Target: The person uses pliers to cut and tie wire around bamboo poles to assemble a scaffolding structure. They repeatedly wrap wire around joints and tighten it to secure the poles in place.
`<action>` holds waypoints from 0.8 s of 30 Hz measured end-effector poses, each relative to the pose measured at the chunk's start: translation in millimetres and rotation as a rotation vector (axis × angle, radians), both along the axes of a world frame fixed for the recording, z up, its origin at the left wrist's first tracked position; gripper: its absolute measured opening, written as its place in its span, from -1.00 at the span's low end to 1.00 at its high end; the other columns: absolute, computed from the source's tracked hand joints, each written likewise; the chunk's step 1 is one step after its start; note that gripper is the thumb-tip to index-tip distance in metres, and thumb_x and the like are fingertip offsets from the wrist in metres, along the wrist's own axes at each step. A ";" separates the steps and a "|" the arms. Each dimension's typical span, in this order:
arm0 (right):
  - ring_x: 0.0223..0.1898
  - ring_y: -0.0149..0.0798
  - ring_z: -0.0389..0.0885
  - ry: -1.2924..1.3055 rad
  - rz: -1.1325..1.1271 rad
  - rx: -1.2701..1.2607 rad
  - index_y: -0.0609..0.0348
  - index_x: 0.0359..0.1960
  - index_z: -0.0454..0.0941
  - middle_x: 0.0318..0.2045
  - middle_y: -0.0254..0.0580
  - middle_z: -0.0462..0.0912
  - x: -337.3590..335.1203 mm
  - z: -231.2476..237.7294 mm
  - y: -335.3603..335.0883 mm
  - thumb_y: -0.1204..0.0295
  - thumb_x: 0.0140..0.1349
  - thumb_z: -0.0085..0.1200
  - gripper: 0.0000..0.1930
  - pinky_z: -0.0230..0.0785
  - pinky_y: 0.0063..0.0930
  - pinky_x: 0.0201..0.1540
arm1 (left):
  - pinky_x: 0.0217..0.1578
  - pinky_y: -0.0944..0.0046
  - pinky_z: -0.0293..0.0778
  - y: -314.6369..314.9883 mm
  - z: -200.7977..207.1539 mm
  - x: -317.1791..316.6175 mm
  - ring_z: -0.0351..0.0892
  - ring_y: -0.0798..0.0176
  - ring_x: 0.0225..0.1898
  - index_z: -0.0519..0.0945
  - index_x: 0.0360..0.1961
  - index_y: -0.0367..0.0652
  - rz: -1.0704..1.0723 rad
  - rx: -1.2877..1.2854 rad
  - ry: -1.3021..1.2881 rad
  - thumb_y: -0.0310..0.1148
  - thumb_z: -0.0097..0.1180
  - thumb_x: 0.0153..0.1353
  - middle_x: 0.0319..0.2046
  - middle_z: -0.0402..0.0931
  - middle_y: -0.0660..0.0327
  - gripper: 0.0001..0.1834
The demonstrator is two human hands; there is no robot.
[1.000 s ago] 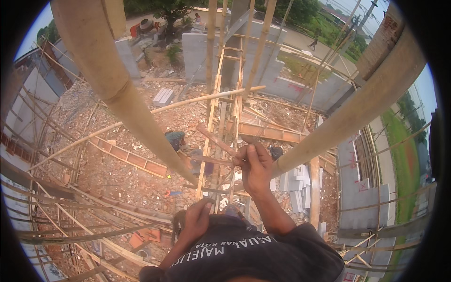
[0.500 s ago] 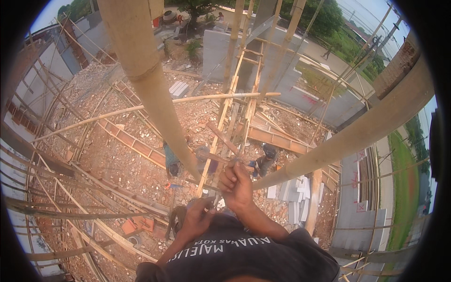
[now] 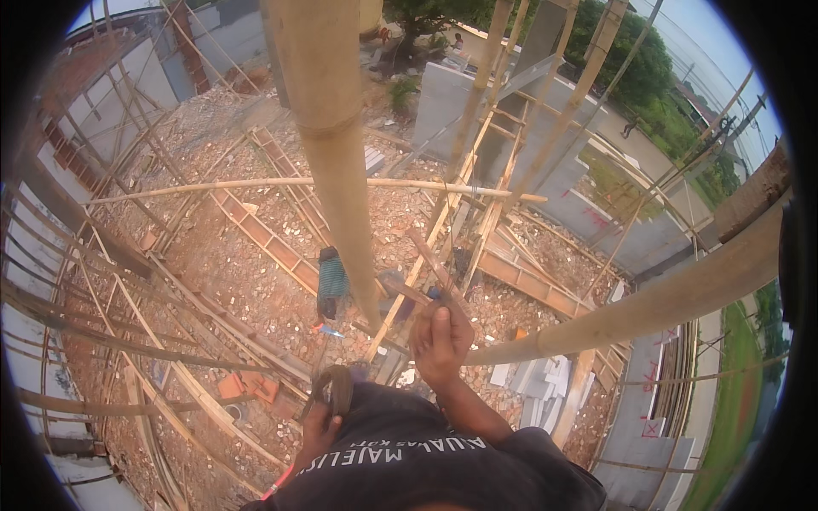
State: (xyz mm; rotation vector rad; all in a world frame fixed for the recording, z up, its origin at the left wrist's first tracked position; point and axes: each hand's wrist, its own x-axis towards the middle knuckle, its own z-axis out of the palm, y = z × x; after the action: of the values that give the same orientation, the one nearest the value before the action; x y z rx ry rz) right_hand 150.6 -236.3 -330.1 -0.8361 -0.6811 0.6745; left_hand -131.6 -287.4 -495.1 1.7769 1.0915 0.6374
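Observation:
My right hand (image 3: 440, 336) is closed in a pinch, thumb uppermost, where two short wooden strips (image 3: 433, 260) meet in front of me. Whether it grips a strip or something thin at their joint is hidden by the fingers. Low on the left, beside my dark shirt, my left hand (image 3: 322, 426) has its fingers at a dark looped coil (image 3: 339, 390), perhaps of rope or wire. The fingers appear closed around the coil's lower end.
A thick bamboo pole (image 3: 328, 145) rises just ahead; another pole (image 3: 648, 302) slants across the right. Far below, a worker in a teal top (image 3: 333, 277) bends over rubble-strewn ground (image 3: 204, 281). Wooden formwork (image 3: 264, 243), a ladder-like frame (image 3: 434, 234) and pale blocks (image 3: 545, 383) lie around.
My left hand has drawn back from beside the right hand, down and left to the coil. My right hand stays near the strips, now thumb up. The whole view has shifted rightward.

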 end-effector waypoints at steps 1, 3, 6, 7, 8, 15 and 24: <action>-0.75 -0.54 0.11 -0.005 0.012 -0.005 0.27 -0.36 0.38 -0.72 -0.42 0.19 -1.3 -2.4 -0.4 0.32 0.51 -0.20 -0.70 0.04 -0.59 -0.72 | -0.17 0.06 0.35 -2.1 2.3 1.8 0.46 -0.08 -0.23 0.53 -0.21 -0.27 -0.014 -0.016 0.158 -0.25 0.13 0.26 -0.31 0.46 -0.02 -0.73; -0.73 -0.56 0.12 -0.038 0.038 0.011 0.31 -0.30 0.40 -0.72 -0.44 0.18 3.0 -2.2 5.4 0.32 0.51 -0.20 -0.71 0.06 -0.58 -0.70 | -0.16 0.07 0.35 0.5 -12.6 1.6 0.47 -0.10 -0.22 0.54 -0.17 -0.24 -0.052 0.122 0.201 -0.23 0.15 0.26 -0.30 0.47 -0.02 -0.71; -0.78 -0.57 0.04 0.057 0.042 0.055 0.22 -0.40 0.38 -0.75 -0.46 0.15 0.4 1.2 17.4 0.32 0.51 -0.20 -0.70 -0.06 -0.58 -0.76 | -0.09 0.03 0.37 9.4 -6.1 15.3 0.50 -0.12 -0.14 0.56 -0.06 -0.22 -0.071 0.184 0.012 -0.19 0.11 0.32 -0.22 0.53 -0.03 -0.67; -0.78 -0.58 0.03 0.166 0.053 0.013 0.22 -0.39 0.39 -0.75 -0.47 0.14 0.9 3.5 19.9 0.32 0.51 -0.20 -0.70 -0.08 -0.59 -0.76 | -0.07 0.03 0.37 9.7 -2.1 18.4 0.51 -0.12 -0.13 0.56 -0.05 -0.22 -0.064 0.051 -0.008 -0.19 0.09 0.33 -0.20 0.54 -0.03 -0.67; -0.77 -0.58 0.02 0.275 0.064 -0.029 0.22 -0.39 0.39 -0.75 -0.48 0.13 2.6 7.7 22.8 0.32 0.51 -0.20 -0.70 -0.09 -0.59 -0.76 | -0.06 0.02 0.38 7.3 -0.4 18.3 0.51 -0.13 -0.11 0.56 -0.04 -0.22 -0.056 -0.082 -0.030 -0.19 0.08 0.35 -0.19 0.55 -0.04 -0.67; -0.77 -0.59 -0.04 0.361 0.054 -0.031 0.24 -0.35 0.42 -0.74 -0.52 0.06 11.3 15.4 28.4 0.34 0.50 -0.18 -0.73 -0.13 -0.62 -0.75 | -0.22 0.25 0.52 -2.2 -22.7 17.4 0.68 0.21 -0.24 0.63 -0.06 -0.15 0.037 -0.070 -0.036 -0.24 0.16 0.34 -0.29 0.66 0.10 -0.74; -0.77 -0.59 -0.04 0.316 0.038 0.011 0.28 -0.30 0.45 -0.76 -0.53 0.05 20.4 27.8 42.9 0.36 0.48 -0.15 -0.75 -0.13 -0.60 -0.76 | -0.25 0.29 0.53 -5.8 -49.2 12.0 0.68 0.27 -0.28 0.66 -0.07 -0.13 0.077 -0.097 -0.113 -0.33 0.19 0.31 -0.31 0.69 0.16 -0.78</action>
State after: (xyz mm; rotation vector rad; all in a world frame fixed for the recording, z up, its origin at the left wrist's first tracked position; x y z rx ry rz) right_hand 171.1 -193.4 -302.3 -0.6881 -0.4155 0.8162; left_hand -119.5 -293.2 -544.4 1.6031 1.0989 0.7104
